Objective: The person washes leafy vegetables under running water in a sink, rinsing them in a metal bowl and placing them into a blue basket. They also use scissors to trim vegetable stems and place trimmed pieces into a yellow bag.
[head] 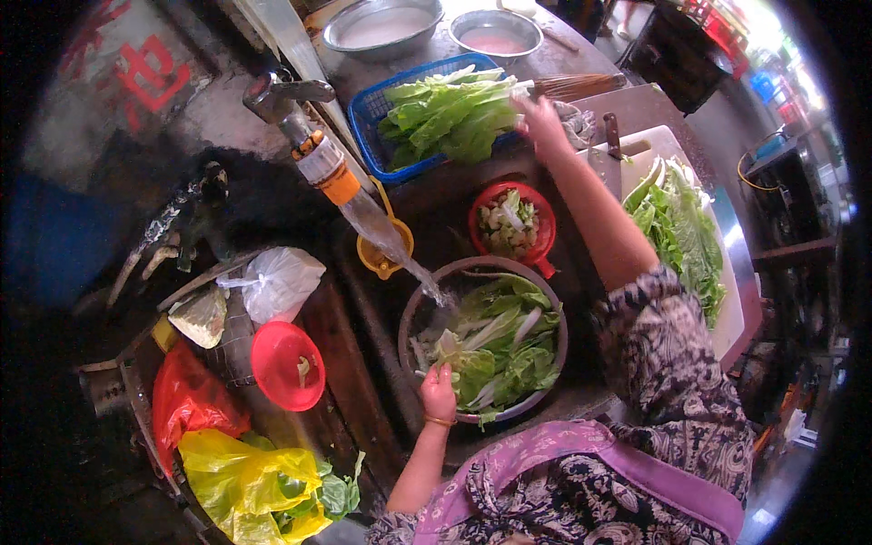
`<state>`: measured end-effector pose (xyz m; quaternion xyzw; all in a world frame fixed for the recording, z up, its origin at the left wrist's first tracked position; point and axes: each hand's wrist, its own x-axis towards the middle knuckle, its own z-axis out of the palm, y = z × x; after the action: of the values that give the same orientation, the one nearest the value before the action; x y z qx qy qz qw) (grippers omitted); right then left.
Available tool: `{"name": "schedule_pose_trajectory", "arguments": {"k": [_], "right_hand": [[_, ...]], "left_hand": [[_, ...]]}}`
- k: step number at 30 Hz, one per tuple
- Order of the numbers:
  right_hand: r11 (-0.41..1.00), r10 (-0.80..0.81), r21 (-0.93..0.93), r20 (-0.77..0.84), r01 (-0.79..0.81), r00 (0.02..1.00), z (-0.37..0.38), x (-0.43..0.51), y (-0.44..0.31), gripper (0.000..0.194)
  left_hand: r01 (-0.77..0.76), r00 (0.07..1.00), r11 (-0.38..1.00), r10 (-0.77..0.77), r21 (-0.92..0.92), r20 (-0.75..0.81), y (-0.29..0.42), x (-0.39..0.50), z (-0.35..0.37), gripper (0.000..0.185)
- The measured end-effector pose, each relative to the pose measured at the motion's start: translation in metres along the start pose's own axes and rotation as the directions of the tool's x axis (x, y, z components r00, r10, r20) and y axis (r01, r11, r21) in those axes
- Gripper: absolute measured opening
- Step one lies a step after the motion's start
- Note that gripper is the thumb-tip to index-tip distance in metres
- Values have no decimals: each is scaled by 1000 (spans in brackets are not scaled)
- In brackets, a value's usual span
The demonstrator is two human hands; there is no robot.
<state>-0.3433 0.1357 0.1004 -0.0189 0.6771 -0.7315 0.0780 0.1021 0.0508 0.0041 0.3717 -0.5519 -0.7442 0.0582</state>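
Observation:
My left hand (pixel 439 393) grips the base of some leafy greens at the lower left rim of a round metal basin (pixel 563 354). Leafy greens (pixel 524 354) fill this basin, and water runs into it from a tap (pixel 289 109) with a clear hose end. My right hand (pixel 543 127), blurred, is at the stem end of the leafy greens (pixel 449 116) lying in a blue plastic basket (pixel 402 174); whether its fingers hold a stem cannot be told. A red plastic strainer (pixel 547 231) with chopped vegetable pieces stands between basket and basin.
At right, a white cutting board (pixel 732 300) bears a cleaver (pixel 612 136) and more greens (pixel 688 238). Two metal bowls (pixel 381 27) (pixel 496 34) stand at the back. A red bowl (pixel 279 368), a white plastic bag (pixel 279 283) and a yellow plastic bag (pixel 238 484) lie at left.

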Motion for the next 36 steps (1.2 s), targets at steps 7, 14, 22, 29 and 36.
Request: {"name": "schedule_pose_trajectory", "arguments": {"k": [7,14,22,29,36], "right_hand": [[874,291,-478,658,86,694,-33,-245,45,30],[900,105,-427,407,88,907,-124,-220,-30,21],[310,203,-949,4,-60,979,-304,-104,-113,55],[349,-305,-798,400,492,864,-182,-56,-36,25],[-112,-214,-653,752,749,624,12,9,9,59]], "left_hand": [[-62,964,998,66,-23,258,20,22,54,26],[-9,835,1000,1,12,550,60,16,112,25],[-226,893,933,83,280,443,15,29,53,21],[-438,897,634,271,637,348,-3,22,-1,19],[-498,854,454,402,739,329,18,-4,-10,26]]}}
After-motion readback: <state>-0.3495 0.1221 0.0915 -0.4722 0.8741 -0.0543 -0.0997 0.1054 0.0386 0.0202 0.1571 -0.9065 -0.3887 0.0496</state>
